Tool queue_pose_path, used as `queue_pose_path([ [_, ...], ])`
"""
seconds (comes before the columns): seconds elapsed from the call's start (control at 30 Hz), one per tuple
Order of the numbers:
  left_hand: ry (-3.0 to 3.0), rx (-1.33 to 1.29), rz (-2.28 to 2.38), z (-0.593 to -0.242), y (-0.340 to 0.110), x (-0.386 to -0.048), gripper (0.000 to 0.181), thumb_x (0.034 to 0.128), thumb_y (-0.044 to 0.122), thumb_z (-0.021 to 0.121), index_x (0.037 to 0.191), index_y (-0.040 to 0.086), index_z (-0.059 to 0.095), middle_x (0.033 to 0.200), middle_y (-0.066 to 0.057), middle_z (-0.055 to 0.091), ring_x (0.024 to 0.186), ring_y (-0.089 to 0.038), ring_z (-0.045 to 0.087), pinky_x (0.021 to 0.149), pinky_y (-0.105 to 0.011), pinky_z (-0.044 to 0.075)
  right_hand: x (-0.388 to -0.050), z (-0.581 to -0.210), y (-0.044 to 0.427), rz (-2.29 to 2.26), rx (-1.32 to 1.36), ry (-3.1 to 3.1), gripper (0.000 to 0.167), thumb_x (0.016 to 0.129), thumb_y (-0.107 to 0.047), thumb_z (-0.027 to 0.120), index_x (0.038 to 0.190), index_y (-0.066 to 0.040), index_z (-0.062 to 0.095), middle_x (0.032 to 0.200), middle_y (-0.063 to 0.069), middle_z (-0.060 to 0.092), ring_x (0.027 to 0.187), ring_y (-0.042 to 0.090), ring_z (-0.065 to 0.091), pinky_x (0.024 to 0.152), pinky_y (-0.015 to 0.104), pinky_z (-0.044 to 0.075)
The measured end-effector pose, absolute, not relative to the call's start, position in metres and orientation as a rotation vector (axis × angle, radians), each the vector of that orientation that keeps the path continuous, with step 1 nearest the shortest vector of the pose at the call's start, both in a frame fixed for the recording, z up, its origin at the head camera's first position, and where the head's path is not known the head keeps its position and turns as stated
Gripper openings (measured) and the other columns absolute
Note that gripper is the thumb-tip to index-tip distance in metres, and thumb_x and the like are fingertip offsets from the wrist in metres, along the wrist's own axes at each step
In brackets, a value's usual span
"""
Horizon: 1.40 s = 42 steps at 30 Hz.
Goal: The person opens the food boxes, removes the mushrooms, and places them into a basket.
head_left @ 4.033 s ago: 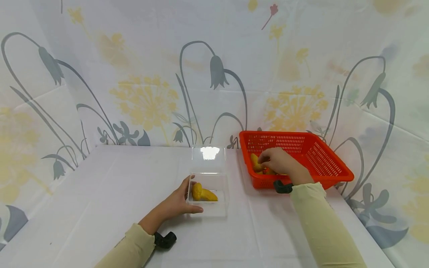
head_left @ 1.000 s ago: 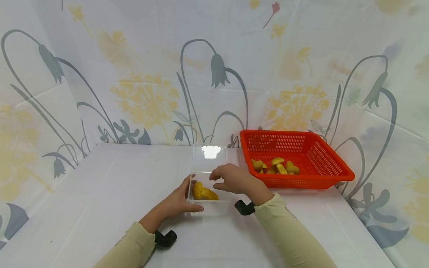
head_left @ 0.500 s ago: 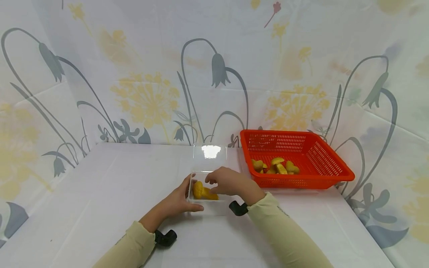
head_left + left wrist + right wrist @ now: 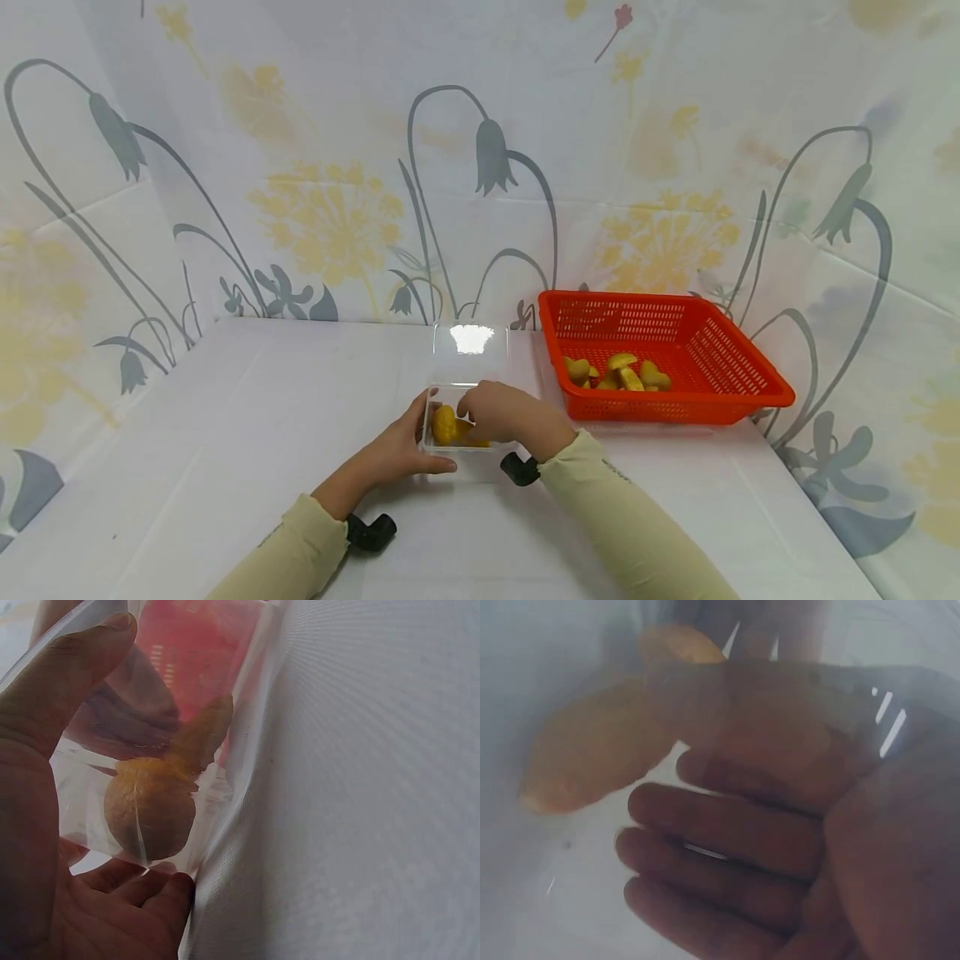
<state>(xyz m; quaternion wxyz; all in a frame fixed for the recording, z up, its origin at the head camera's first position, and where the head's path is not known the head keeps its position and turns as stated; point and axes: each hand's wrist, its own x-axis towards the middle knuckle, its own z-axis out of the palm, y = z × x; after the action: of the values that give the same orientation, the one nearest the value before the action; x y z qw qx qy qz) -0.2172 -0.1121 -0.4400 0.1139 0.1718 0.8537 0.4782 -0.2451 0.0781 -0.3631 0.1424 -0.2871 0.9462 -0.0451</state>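
A clear plastic box [image 4: 429, 439] with its hinged lid [image 4: 471, 353] raised stands on the white table. My left hand [image 4: 393, 450] grips its left side, thumb along the near wall and fingers round the far side. Inside lies a yellow mushroom [image 4: 444, 425], cap to the left and stem to the right. My right hand [image 4: 510, 417] reaches into the box over the stem. In the right wrist view its fingers [image 4: 727, 825] extend loosely beside the mushroom [image 4: 592, 746], while the blurred thumb overlaps it. From above, the thumb and part of the stem are hidden.
A red perforated basket [image 4: 675, 408] stands to the right of the box, with several yellow mushrooms [image 4: 626, 377] at its near left. White table [image 4: 225, 442] extends left of the box. A flower-printed cloth [image 4: 337, 125] hangs behind the table.
My right hand has come from the basket to the box, then lowered left onto the mushroom. The mushroom has turned slightly. My left hand has kept its grip on the box.
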Motion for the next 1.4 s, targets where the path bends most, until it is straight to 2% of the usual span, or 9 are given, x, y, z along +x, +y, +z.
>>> queue_pose_path([
  [0.3,2.497,0.501,1.412,-0.441,-0.112,-0.218,0.116,0.0716,0.041,0.085,0.156,0.022,0.008,0.159,-0.008,0.029,0.146,-0.033,0.028,0.115,-0.051,0.032,-0.246,-0.371,0.072,-0.031,-0.894,2.785,0.018,0.084,-0.028,0.075,0.094,-0.013,0.073,0.075,-0.004,0.064,0.069,0.014,0.055,0.076,0.025,0.055],
  [0.63,2.499,0.528,1.431,-0.441,-0.112,-0.219,0.117,0.0708,0.038,0.086,0.156,0.02,0.009,0.156,-0.01,0.034,0.146,-0.034,0.029,0.116,-0.051,0.03,-0.245,-0.374,0.072,0.038,-0.939,2.828,0.016,0.086,-0.027,0.074,0.09,-0.012,0.073,0.068,-0.004,0.061,0.065,0.014,0.052,0.073,0.024,0.054],
  [0.83,2.5,0.534,1.422,-0.441,-0.113,-0.219,0.115,0.0717,0.038,0.085,0.156,0.02,0.009,0.156,-0.01,0.034,0.145,-0.034,0.03,0.114,-0.051,0.032,-0.244,-0.372,0.073,0.009,-0.933,2.801,0.015,0.086,-0.027,0.073,0.092,-0.013,0.073,0.072,-0.004,0.063,0.067,0.013,0.053,0.072,0.023,0.052],
  [1.0,2.501,0.524,1.414,-0.441,-0.112,-0.219,0.115,0.0719,0.039,0.085,0.156,0.02,0.008,0.156,-0.01,0.034,0.145,-0.035,0.03,0.114,-0.051,0.033,-0.243,-0.367,0.075,-0.045,-0.912,2.79,0.017,0.084,-0.027,0.076,0.096,-0.015,0.074,0.08,-0.004,0.068,0.071,0.013,0.056,0.076,0.025,0.055],
  [1.2,2.491,0.524,1.415,-0.441,-0.113,-0.219,0.115,0.0727,0.04,0.084,0.156,0.021,0.008,0.158,-0.009,0.031,0.145,-0.035,0.029,0.114,-0.05,0.033,-0.243,-0.362,0.078,-0.125,-0.898,2.79,0.022,0.082,-0.02,0.077,0.104,-0.015,0.074,0.092,-0.002,0.071,0.078,0.013,0.058,0.083,0.028,0.056],
  [1.4,2.487,0.513,1.418,-0.442,-0.113,-0.22,0.115,0.0723,0.04,0.084,0.156,0.022,0.008,0.16,-0.01,0.027,0.145,-0.033,0.03,0.114,-0.05,0.034,-0.243,-0.356,0.082,-0.197,-0.881,2.796,0.026,0.082,-0.016,0.077,0.108,-0.015,0.073,0.094,-0.003,0.069,0.082,0.013,0.058,0.083,0.027,0.055],
])
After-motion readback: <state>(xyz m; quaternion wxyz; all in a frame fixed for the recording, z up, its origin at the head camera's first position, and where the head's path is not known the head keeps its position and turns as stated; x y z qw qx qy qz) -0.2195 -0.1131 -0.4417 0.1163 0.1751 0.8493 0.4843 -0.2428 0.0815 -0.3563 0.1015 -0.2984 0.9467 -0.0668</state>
